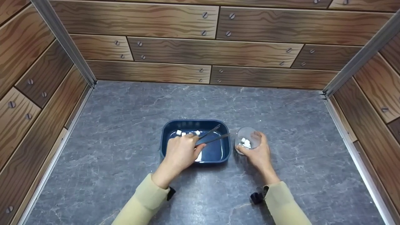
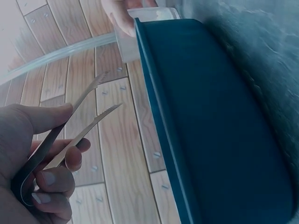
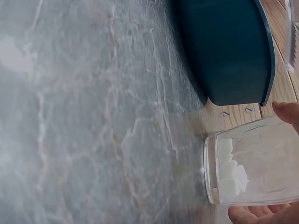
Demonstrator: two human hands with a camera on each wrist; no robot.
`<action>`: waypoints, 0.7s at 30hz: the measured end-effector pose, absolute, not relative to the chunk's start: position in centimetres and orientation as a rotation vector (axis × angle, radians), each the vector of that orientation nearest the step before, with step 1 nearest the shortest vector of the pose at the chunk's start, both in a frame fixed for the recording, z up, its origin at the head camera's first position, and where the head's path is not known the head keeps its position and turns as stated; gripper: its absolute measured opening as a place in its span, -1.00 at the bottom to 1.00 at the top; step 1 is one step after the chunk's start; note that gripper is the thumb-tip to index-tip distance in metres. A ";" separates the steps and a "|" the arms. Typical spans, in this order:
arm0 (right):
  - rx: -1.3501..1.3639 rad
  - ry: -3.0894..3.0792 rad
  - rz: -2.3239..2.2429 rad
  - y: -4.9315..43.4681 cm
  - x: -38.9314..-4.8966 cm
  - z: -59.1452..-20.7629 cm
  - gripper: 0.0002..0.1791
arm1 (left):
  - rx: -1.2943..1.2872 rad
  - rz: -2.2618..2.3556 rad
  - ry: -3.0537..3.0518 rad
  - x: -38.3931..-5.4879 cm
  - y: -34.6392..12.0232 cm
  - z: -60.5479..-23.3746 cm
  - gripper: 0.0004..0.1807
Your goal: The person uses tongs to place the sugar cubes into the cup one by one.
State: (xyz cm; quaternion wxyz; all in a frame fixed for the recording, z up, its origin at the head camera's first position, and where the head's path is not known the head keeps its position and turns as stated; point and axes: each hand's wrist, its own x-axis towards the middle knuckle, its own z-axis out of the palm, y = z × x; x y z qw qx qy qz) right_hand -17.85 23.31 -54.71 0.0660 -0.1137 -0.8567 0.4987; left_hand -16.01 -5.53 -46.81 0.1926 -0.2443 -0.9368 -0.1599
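Observation:
My left hand [image 1: 182,151] holds metal tongs [image 1: 215,139] over the blue tray [image 1: 215,151]. Their toothed tips stand apart with nothing between them in the left wrist view, where the thumb lies on one arm and curled fingers on the other. Several small white cubes [image 1: 178,132] lie in the tray, partly hidden by this hand. Just right of the tray, my right hand [image 1: 259,154] grips a clear glass [image 3: 266,154] with thumb and fingers on opposite sides. The glass stands upright on the table, with several white cubes [image 3: 228,172] at its bottom.
The grey marbled tabletop [image 1: 125,125] extends around the tray and glass. Wood-patterned panels [image 1: 175,50] wall it in at the back and both sides, with metal posts [image 1: 72,50] at the back corners.

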 end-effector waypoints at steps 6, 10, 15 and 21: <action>-0.325 -2.623 1.499 23.6 -18.0 -54.5 0.07 | -0.631 -0.464 -2.647 -15.9 -6.9 -47.4 -0.69; -0.286 -2.657 1.500 24.0 -18.2 -54.5 0.09 | -0.599 -0.449 -2.643 -15.9 -7.9 -47.7 -0.71; -0.230 -2.699 1.518 24.4 -18.5 -54.5 0.10 | -0.573 -0.445 -2.653 -15.7 -8.9 -47.8 -0.71; -0.117 -2.734 1.531 25.2 -18.9 -54.2 0.06 | -0.486 -0.402 -2.711 -15.6 -10.1 -48.0 -0.71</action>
